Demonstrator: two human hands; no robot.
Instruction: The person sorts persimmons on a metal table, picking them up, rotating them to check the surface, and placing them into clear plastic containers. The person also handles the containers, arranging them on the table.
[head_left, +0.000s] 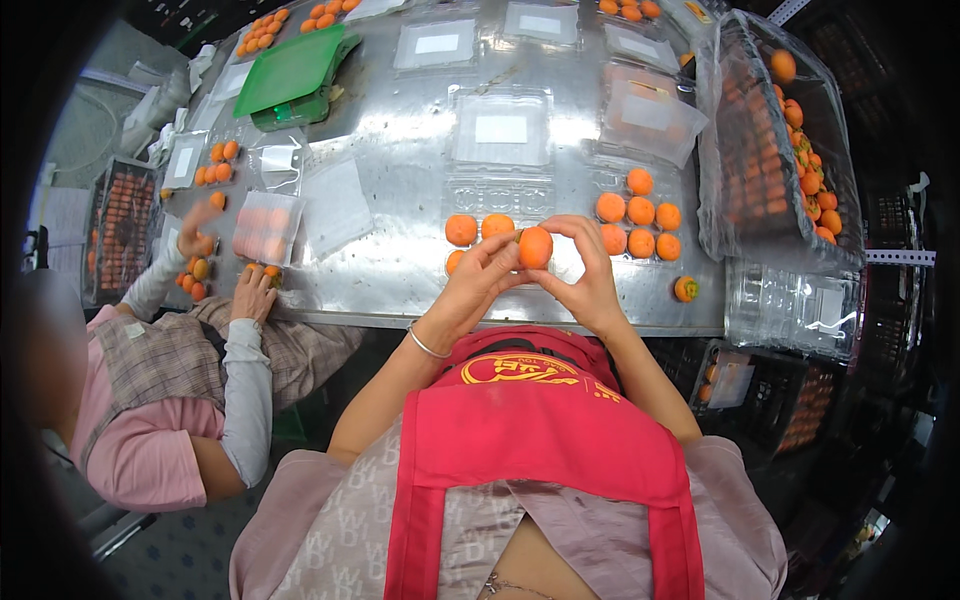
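An orange persimmon (535, 247) is held up between my left hand (480, 271) and my right hand (583, 262), with fingers of both touching its sides. Beneath and just beyond the hands lies an opened clear plastic clamshell box (499, 196). Several persimmons (460, 229) sit in its near half; my hands partly hide that half. To the right, more persimmons (640, 211) stand in rows, apparently in another clear tray. One loose persimmon (685, 289) with its green calyx showing rests near the table's front edge.
A plastic-lined crate (750, 150) of persimmons stands at the right, above stacked clear boxes (795, 307). At the left, a co-worker's hands (253, 294) are among persimmons. A green scale (289, 79) and a padded sheet (330, 210) lie on the metal table (397, 289).
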